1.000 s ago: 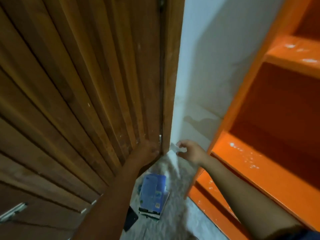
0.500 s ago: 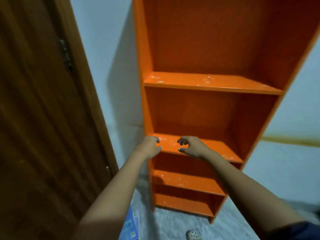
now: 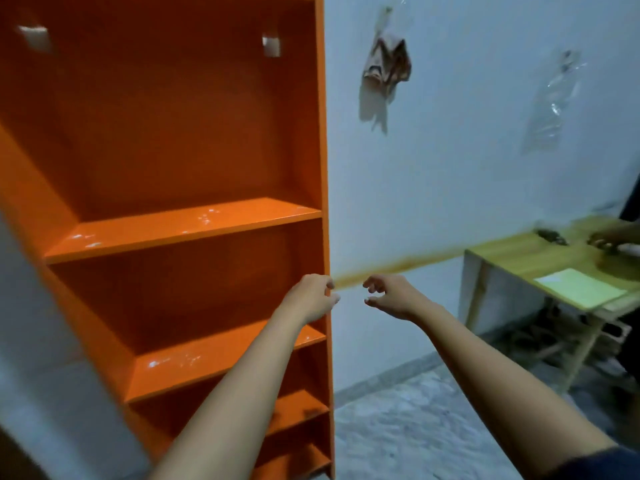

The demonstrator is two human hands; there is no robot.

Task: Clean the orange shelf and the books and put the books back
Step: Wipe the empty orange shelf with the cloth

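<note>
So the orange shelf takes up the whole 9 to 11 o'clock side, standing against the wall, white specks on its boards. Left hand is dead center, fingers curled right at the shelf's right edge; can't tell if it's actually gripping it. Right hand is just beside it toward 3, loosely curled, holding nothing. A cloth hangs at 1 o'clock, and a wooden table with a paper on it sits at 3.

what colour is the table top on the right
Pale yellowish wood, the table top; the head view shows it best.
</note>
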